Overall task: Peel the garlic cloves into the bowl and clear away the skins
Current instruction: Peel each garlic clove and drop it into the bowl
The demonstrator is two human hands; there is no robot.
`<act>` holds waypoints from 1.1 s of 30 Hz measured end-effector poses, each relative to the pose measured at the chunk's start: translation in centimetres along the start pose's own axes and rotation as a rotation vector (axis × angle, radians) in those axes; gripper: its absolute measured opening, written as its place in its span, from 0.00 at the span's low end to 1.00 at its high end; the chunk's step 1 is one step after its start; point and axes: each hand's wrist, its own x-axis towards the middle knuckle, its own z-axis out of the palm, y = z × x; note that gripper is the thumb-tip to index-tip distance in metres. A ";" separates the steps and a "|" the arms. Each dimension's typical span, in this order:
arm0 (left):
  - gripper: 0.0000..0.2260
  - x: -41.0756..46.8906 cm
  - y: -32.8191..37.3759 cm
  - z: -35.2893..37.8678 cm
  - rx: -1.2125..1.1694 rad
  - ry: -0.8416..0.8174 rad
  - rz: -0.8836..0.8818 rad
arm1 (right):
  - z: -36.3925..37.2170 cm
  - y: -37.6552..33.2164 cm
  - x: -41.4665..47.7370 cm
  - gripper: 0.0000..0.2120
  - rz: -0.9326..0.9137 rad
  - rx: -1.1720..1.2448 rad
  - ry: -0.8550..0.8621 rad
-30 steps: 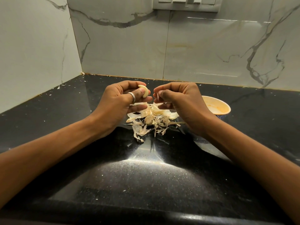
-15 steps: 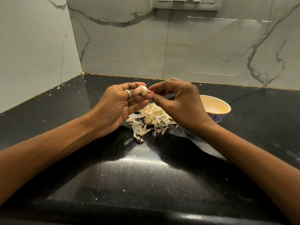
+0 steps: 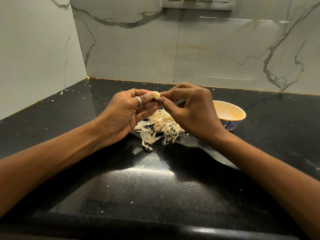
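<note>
Since the right hand [image 3: 192,111] sits in front of it, I only get the right part of the round bowl [image 3: 232,110], orange-cream inside w/ a blue patterned outside. Its contents I can't read beyond a yellowish smear. Both forearms run out of frame at the bottom corners. The grey switch plate [image 3: 197,3] is cut off by the top edge. The heap of dry, papery beige skins [image 3: 159,125] is partly covered by both hands. A rounder lump in the middle could be a clove, can't tell.

The skins lie on the glossy black speckled stone surface [image 3: 138,187], just left of the bowl, w/ small white flakes scattered toward the back-left corner. Grey-veined white marble wall tiles [image 3: 207,49] close off the back and left.

The small pale-yellow garlic clove [image 3: 156,95] is held up above the heap, between the two hands. The left hand [image 3: 124,115], w/ a silver ring [image 3: 139,101], pinches it between thumb and curled fingers [image 3: 147,97]. The right hand's thumb and forefinger are pressed together, pinching at the clove's right end. Whether they grip skin or flesh, can't tell.
</note>
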 end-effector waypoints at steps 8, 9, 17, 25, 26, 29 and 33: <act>0.05 -0.2 0.0 0.0 -0.016 0.006 -0.010 | -0.3 0.2 0.2 0.07 -0.005 0.037 -0.041; 0.04 -0.2 0.0 0.1 -0.021 0.006 -0.013 | -0.3 0.2 0.2 0.07 -0.008 0.035 -0.042; 0.05 -0.3 -0.2 0.2 -0.076 0.004 -0.042 | 0.3 0.2 0.2 0.06 -0.021 0.008 0.021; 0.11 -0.3 -0.2 0.2 -0.121 -0.005 -0.051 | 0.4 0.5 0.2 0.06 -0.034 0.009 0.030; 0.13 -0.3 -0.2 0.2 -0.132 -0.005 -0.049 | 0.4 0.4 0.2 0.06 -0.033 0.024 0.025; 0.13 -0.2 -0.2 0.1 -0.153 -0.005 -0.042 | 0.2 0.3 0.3 0.06 -0.042 0.050 0.018; 0.08 -0.1 -0.3 0.2 -0.106 0.003 -0.010 | 0.2 0.3 0.2 0.07 -0.045 0.039 0.012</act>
